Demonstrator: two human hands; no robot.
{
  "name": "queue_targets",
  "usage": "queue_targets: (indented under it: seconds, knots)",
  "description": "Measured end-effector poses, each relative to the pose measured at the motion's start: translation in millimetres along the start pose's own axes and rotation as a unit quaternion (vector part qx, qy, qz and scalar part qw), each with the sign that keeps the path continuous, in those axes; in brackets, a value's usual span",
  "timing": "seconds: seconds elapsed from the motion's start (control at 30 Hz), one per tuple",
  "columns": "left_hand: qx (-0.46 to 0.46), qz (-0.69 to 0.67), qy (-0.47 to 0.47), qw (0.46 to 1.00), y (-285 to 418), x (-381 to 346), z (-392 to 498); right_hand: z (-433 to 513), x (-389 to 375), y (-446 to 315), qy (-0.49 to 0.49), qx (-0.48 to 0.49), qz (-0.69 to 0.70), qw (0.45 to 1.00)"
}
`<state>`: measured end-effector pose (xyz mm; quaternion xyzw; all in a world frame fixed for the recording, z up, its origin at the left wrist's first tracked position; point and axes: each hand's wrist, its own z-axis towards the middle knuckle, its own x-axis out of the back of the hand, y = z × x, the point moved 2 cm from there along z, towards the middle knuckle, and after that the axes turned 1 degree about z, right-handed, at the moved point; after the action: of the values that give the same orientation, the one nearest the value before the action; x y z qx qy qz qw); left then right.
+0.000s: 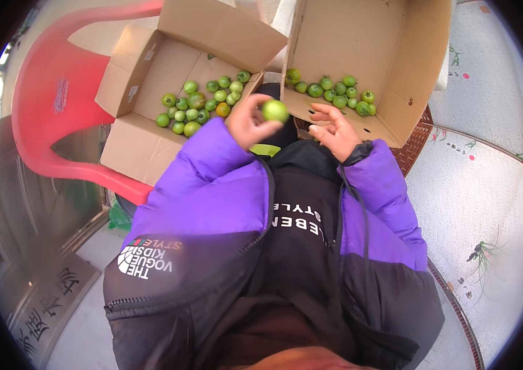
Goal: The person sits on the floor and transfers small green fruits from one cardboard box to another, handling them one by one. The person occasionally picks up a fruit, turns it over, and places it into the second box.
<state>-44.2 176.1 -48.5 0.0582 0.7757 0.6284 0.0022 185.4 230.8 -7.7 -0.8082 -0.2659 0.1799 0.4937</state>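
In my left hand (247, 124) a round green tomato (274, 110) is gripped between thumb and fingers, slightly blurred. My right hand (337, 131) is just right of it, palm turned inward and fingers apart, with nothing in it. Beyond my left hand lies an open cardboard box (159, 69) holding several green tomatoes (196, 100), one of them orange (223, 109). A second cardboard box (349, 32) stands past my right hand. Several green tomatoes (340, 91) are gathered along its near side.
A red plastic chair (34, 101) is at the left, behind and beside the left box. Brown woven material (407, 155) shows under the right box. Pale sheeting (465, 199) with plant prints covers the right side. A board with writing (57, 296) lies at lower left, near a green plastic bag (119, 216).
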Motion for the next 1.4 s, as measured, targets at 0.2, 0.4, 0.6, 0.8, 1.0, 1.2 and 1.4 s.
queue_targets:
  seconds: [0.2,0.4,0.6,0.8,1.0,1.2,1.4]
  knots:
    - [0.011,-0.121,-0.108,0.987,2,-19,5,3,-6,-3,-0.070,-0.022,0.016,0.997]
    - [0.006,0.519,0.070,0.852,-69,78,58,-31,67,28,0.309,-0.029,-0.061,0.949]
    - [0.045,0.662,-0.094,0.742,-76,86,78,-50,86,48,0.334,-0.052,-0.067,0.939]
    - [0.066,0.638,-0.125,0.757,-80,98,81,-43,72,55,0.284,-0.025,-0.072,0.956]
    - [0.194,0.616,-0.049,0.762,-75,119,104,-50,80,64,0.250,-0.041,-0.108,0.961]
    - [0.172,0.652,-0.137,0.726,-68,119,91,-57,84,67,0.266,-0.035,-0.101,0.958]
    - [0.009,0.204,0.122,0.971,-50,105,43,-45,65,45,0.226,0.000,-0.071,0.972]
